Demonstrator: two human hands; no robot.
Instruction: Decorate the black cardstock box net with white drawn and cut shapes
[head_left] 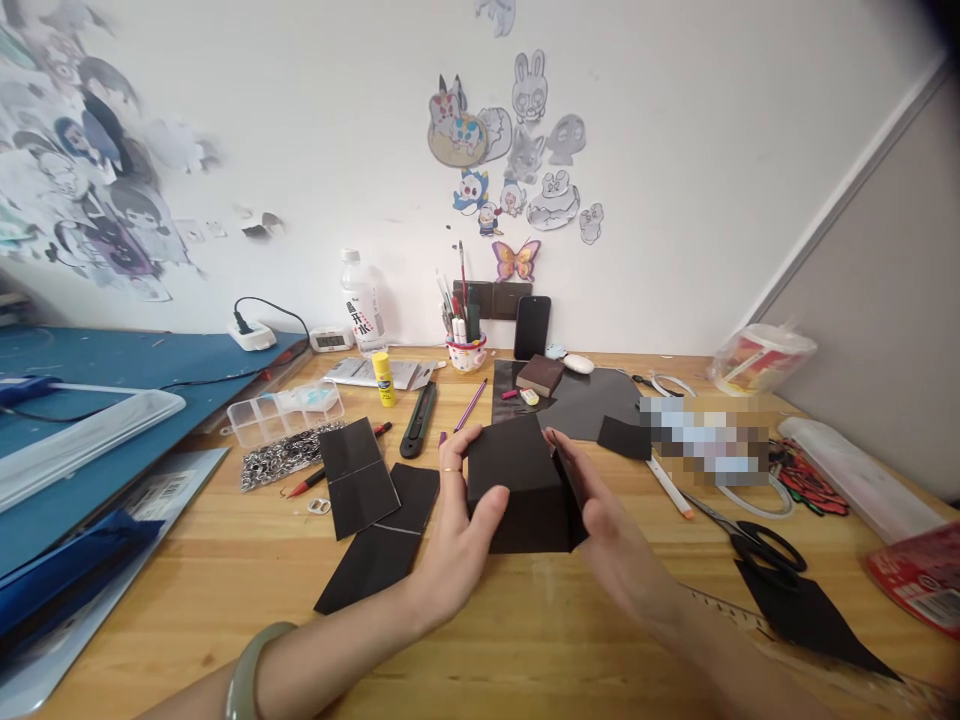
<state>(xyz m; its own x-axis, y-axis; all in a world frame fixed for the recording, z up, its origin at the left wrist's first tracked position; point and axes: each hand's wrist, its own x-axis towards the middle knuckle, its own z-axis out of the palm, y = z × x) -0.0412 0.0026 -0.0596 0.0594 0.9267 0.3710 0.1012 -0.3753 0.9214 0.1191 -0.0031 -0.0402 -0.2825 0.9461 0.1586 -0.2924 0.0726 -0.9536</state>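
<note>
A black box shape of folded card [517, 480] is held above the front middle of the table between both hands. My left hand [459, 530] grips its left side, with the thumb on the front and the fingers behind the left edge. My right hand [600, 515] presses a loose black flap at the box's right side, its fingertips at the flap's upper edge. The flap stands slightly apart from the box. To the left lie two creased black card pieces, one [358, 477] overlapping the other [367, 568].
On the wooden table [517, 640] are scissors [757, 545] and black card [814, 615] at right, a cutter [418, 420], glue stick [384, 380] and bag of metal rings [281, 455] at left. Behind stand a pen cup [466, 352], phone [532, 327] and bottle [364, 305].
</note>
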